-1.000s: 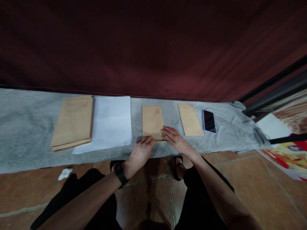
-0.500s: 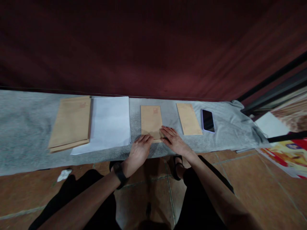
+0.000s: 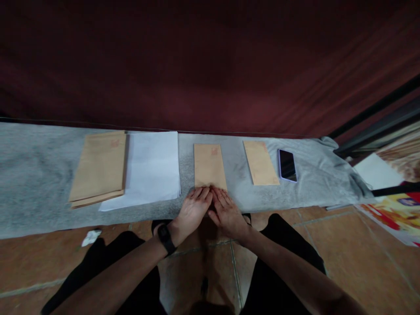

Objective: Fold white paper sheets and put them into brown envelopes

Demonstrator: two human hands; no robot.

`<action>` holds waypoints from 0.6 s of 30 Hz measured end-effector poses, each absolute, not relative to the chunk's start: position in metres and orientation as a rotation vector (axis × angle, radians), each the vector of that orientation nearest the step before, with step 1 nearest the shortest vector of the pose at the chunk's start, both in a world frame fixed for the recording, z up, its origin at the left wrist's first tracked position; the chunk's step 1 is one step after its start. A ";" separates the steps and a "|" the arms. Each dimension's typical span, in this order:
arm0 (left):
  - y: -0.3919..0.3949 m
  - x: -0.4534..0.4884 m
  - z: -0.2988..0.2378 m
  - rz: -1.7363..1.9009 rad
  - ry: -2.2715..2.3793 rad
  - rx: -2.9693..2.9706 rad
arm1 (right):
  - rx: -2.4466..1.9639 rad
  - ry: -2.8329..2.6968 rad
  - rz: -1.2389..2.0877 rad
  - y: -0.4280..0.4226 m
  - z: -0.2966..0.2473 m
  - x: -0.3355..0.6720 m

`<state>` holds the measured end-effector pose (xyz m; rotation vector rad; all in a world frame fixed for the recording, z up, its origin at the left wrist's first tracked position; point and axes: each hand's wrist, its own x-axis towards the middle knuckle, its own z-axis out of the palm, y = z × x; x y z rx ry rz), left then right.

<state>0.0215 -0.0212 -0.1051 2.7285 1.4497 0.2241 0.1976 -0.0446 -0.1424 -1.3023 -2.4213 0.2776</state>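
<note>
A brown paper envelope [image 3: 210, 166] lies flat in front of me on the grey cloth, with red print near its top right corner. My left hand [image 3: 195, 208] rests on the envelope's near edge, fingers laid over it. Against it, fingertips meeting at the middle of that edge, my right hand [image 3: 228, 214] lies flat with its thumb apart from the fingers. Both hands cover the near end of the envelope. To the right lies a second brown envelope [image 3: 261, 164], touched by neither hand.
On the left, a stack of larger brown envelopes [image 3: 98, 166] overlaps white paper sheets [image 3: 152, 170]. A phone [image 3: 288, 165] lies at the right. The grey cloth [image 3: 33, 183] ends in front of my knees. Behind it hangs a dark red curtain [image 3: 210, 87]. A colourful box [image 3: 398, 210] is at far right.
My right hand has slid left and toward me along the envelope's near edge and now meets my left hand. The left hand has shifted only slightly.
</note>
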 end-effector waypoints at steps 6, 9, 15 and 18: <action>-0.029 0.021 -0.113 0.250 1.437 2.791 | -1.293 -2.515 0.154 -0.051 -0.145 0.198; -0.033 0.022 -0.120 0.253 1.479 2.800 | -1.319 -2.527 0.140 -0.047 -0.145 0.203; -0.036 0.022 -0.123 0.219 1.600 2.807 | -1.369 -2.461 0.130 -0.041 -0.151 0.213; -0.039 0.024 -0.122 0.195 1.645 2.772 | -1.390 -2.444 0.103 -0.039 -0.156 0.220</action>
